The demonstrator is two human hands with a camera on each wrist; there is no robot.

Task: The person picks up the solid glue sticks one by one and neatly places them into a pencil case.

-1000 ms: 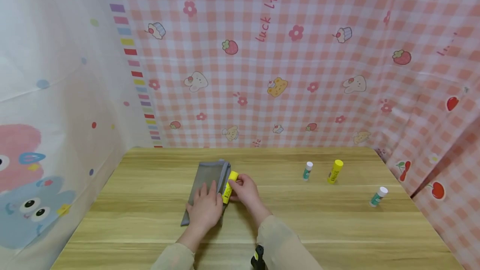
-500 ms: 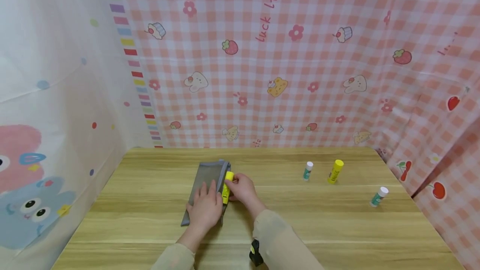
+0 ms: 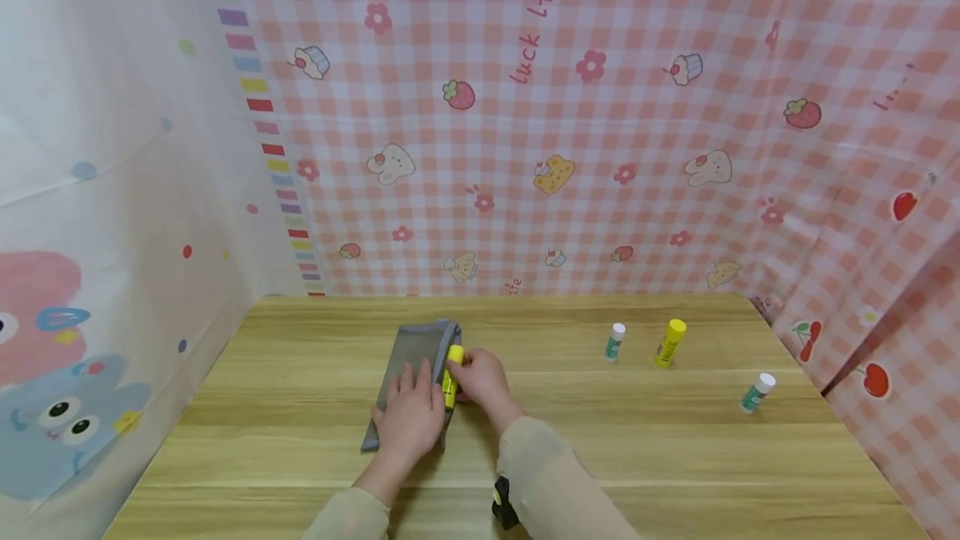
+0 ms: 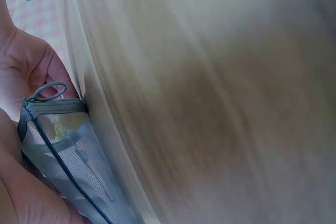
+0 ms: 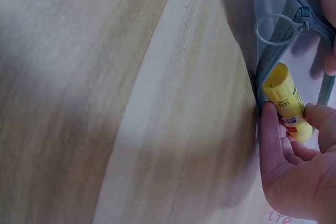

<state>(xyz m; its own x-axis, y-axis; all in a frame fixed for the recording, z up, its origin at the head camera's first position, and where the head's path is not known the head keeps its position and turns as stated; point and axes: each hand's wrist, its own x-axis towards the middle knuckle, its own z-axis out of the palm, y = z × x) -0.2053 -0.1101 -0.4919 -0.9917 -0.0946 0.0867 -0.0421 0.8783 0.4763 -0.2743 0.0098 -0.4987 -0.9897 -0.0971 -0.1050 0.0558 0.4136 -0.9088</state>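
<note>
A grey mesh zip pouch (image 3: pixel 411 347) lies on the wooden table, its zip edge facing right. My left hand (image 3: pixel 411 415) rests on the pouch with its fingers extended over the mesh. Thumb and fingers of my right hand (image 3: pixel 483 377) pinch a yellow glue stick (image 3: pixel 450 392) at the pouch's zip side. Seen from the right wrist, the glue stick (image 5: pixel 287 100) has its near end inside the unzipped opening, beside the zip (image 5: pixel 273 66) and its ring pull. Through the mesh (image 4: pixel 79 156) in the left wrist view, a yellowish patch shows faintly.
To the right stand a small white-capped green glue stick (image 3: pixel 615 342), a larger yellow glue stick (image 3: pixel 671 344) and another white-capped green one (image 3: pixel 757 393). A black strap piece (image 3: pixel 505 503) is at the right sleeve. Patterned curtains (image 3: pixel 480 148) border the table (image 3: pixel 562 457).
My right hand has shifted slightly left, bringing the yellow glue stick closer into the pouch's zip side. The left hand and the standing glue sticks have stayed put.
</note>
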